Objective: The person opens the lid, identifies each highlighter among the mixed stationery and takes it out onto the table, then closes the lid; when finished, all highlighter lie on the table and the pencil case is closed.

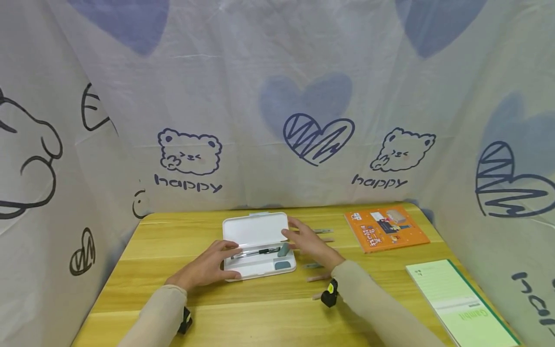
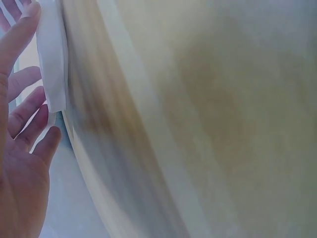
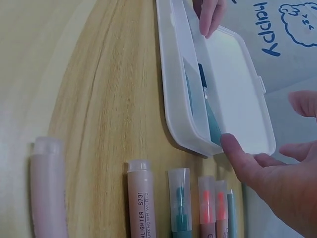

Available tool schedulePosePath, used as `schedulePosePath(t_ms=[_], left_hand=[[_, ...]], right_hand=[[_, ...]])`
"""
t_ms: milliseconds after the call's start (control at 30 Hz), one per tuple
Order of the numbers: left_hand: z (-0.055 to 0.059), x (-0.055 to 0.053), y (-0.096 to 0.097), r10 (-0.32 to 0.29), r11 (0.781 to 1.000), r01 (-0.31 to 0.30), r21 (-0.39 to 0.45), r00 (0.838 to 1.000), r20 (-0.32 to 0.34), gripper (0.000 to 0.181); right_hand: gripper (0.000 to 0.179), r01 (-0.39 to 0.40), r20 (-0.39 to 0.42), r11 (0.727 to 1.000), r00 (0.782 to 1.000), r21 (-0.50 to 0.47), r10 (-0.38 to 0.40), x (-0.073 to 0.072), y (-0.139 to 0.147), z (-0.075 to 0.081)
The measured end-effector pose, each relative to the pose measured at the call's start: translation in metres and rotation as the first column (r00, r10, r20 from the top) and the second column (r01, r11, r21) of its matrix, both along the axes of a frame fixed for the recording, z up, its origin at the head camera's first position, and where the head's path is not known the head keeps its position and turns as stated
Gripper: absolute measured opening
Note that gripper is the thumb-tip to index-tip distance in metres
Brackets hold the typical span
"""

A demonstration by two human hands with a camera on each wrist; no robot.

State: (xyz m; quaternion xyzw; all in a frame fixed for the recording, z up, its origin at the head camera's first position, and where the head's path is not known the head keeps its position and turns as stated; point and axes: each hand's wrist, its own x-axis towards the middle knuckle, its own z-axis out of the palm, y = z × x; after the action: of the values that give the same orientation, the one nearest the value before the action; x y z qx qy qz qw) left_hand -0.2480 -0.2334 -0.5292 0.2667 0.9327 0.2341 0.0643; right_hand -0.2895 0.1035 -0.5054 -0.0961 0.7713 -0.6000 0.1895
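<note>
An open white pencil case [image 1: 256, 231] lies mid-table, with a black pen [image 1: 256, 252] and a teal eraser [image 1: 283, 249] in its tray. My left hand [image 1: 212, 264] rests against the case's left and front edge, fingers fairly straight; the left wrist view shows that hand [image 2: 22, 148] touching the white case edge [image 2: 52, 59]. My right hand [image 1: 305, 241] hovers at the case's right side with fingers spread. In the right wrist view its thumb [image 3: 240, 156] touches the corner of the case [image 3: 173, 99].
Several highlighters and pens [image 3: 141, 203] lie in a row on the wooden table [image 1: 173, 241] right of the case, under my right arm. An orange book [image 1: 386, 228] and a green notebook [image 1: 459, 303] lie farther right. Printed cloth walls surround the table.
</note>
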Motion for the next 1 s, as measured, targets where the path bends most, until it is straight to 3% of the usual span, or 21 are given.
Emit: schedulePosePath(t_ms=[200,367,567,733,900,1000], left_hand=[[-0.001,0.003,0.002,-0.015,1.000,0.015,0.000,0.996,-0.085,0.079],[-0.002,0.009,0.004,0.043,0.999,-0.041,0.018,0.990,-0.134,0.088],[-0.003,0.012,0.008,0.133,0.989,-0.126,0.082,0.987,-0.088,0.113],[-0.001,0.012,0.010,0.167,0.979,-0.164,0.124,0.986,-0.020,0.128],[0.003,0.016,0.009,0.180,0.970,-0.168,0.173,0.982,-0.055,0.127],[0.007,0.019,0.007,0.203,0.958,-0.177,0.227,0.974,-0.099,0.113]], right_hand=[[0.078,-0.009,0.022,1.000,1.000,-0.021,0.009,-0.001,0.000,0.001],[0.080,-0.015,0.040,1.000,0.999,0.002,0.015,-0.001,0.001,0.000],[0.084,0.021,0.069,1.000,0.997,0.019,-0.022,-0.003,0.005,-0.001],[0.080,0.062,0.069,0.998,0.996,-0.028,-0.060,-0.005,0.004,-0.001],[0.068,0.136,0.091,0.986,0.988,-0.091,-0.128,-0.005,0.002,-0.001],[0.068,0.141,0.070,0.986,0.988,-0.088,-0.136,-0.003,0.003,0.001]])
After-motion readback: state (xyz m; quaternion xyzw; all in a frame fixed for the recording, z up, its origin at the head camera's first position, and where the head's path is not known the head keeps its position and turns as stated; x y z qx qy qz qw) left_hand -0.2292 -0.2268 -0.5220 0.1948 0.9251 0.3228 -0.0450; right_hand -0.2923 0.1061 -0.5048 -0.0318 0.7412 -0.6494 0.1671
